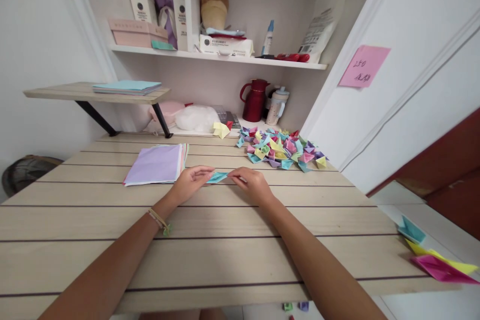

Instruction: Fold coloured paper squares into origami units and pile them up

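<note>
A small folded piece of blue paper [217, 177] lies between my two hands, just above the slatted tabletop [232, 250]. My left hand [193, 182] is closed on its left end, with the thumb and fingers together. At its right tip, my right hand [250, 183] pinches the paper. The fingers cover both ends, so only the middle of the folded shape shows. Left of my left hand sits a stack of square paper sheets [153, 164], lilac on top. Beyond my right hand spreads a heap of folded paper boats [279, 147] in many colours.
A yellow and red folded piece [222, 130] stands at the back. Larger paper boats [442, 262] sit at the right edge. A raised shelf [60, 91] on black brackets holds blue sheets [127, 87]. A red jug [255, 101] and a cup [277, 106] stand behind the heap.
</note>
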Demonstrator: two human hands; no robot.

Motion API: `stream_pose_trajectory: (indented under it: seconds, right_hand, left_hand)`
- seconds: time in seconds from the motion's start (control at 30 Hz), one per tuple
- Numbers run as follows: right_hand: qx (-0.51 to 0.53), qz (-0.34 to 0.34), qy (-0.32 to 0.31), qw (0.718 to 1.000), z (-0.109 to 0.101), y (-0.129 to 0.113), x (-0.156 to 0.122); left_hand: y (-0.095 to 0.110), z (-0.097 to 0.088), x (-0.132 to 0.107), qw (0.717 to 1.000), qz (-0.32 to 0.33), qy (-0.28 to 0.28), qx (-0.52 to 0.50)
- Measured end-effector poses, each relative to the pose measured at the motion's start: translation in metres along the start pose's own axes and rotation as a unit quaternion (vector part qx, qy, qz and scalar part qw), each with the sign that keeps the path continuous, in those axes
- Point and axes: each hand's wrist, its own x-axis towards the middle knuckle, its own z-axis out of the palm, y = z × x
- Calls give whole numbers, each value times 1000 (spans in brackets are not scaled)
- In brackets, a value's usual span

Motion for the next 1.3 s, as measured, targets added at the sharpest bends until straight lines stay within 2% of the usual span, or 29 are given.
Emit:
stream_pose_trajectory:
  seconds: [0.1,0.3,0.5,0.73,0.93,1.0,1.07,1.13,1.17,1.23,1.3]
  right_hand:
    - [-1,-9,-2,1000,0,1,0]
    - [-11,-29,-19,999,0,0,0]
    - [-45,-65,-27,996,2,-1,0]
    - [-55,-86,-48,994,1,-3,1]
    - [-30,-44,-39,998,1,-5,2]
    - [-12,-12,-28,999,-2,-2,4]
    - [2,40,10,999,-8,5,5]
    - [-1,110,93,990,-21,17,5]
    - [-17,155,156,975,-29,24,4]
    - [-70,252,281,923,-48,40,-1]
    - [-102,287,319,897,-67,56,-9]
  left_hand:
    - [-2,-1,0,999,-33,-36,-19]
    - [-2,0,-2,997,-22,-70,11]
    - [-2,-1,-2,985,41,-84,147]
    - [3,-4,-1,956,60,-62,280]
    - [7,-2,-2,974,45,-88,202]
    - [10,-4,-2,978,44,-66,191]
    - [15,-10,-1,973,58,-1,222]
    - [21,-20,0,948,85,87,295]
    - [23,-26,0,925,92,125,347]
    - [27,-38,-1,867,84,171,461]
    - [28,-48,-2,822,34,173,541]
